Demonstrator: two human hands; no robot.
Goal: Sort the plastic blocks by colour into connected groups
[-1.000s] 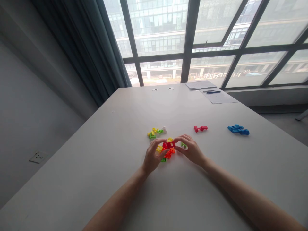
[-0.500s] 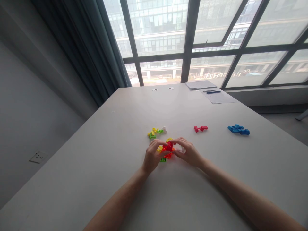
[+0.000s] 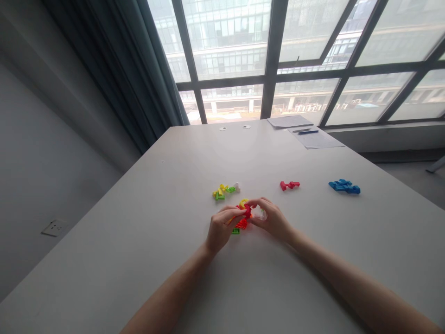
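Between my two hands is a small red plastic toy piece [image 3: 248, 211], its exact shape partly covered by fingers. My left hand [image 3: 222, 226] pinches it from the left with thumb and fingers close together. From the right, my right hand [image 3: 270, 218] holds it between thumb and index finger. Under and around the hands lies a cluster of pieces: an orange-red piece [image 3: 242, 224], a green piece [image 3: 235, 231], a yellow curved piece [image 3: 243, 202] and a clear piece [image 3: 259, 215] partly behind the right fingers.
Beyond the hands, yellow, green and white pieces [image 3: 222, 191] lie on the white table [image 3: 187, 167]. To the right are a red piece [image 3: 289, 185] and several blue pieces [image 3: 344, 186]. Papers [image 3: 323, 140] and a pen [image 3: 308, 131] rest near the window.
My left fingers have closed further over the red piece and shifted slightly right. The red piece has turned between the fingers, with less of it showing. The right hand has barely moved.
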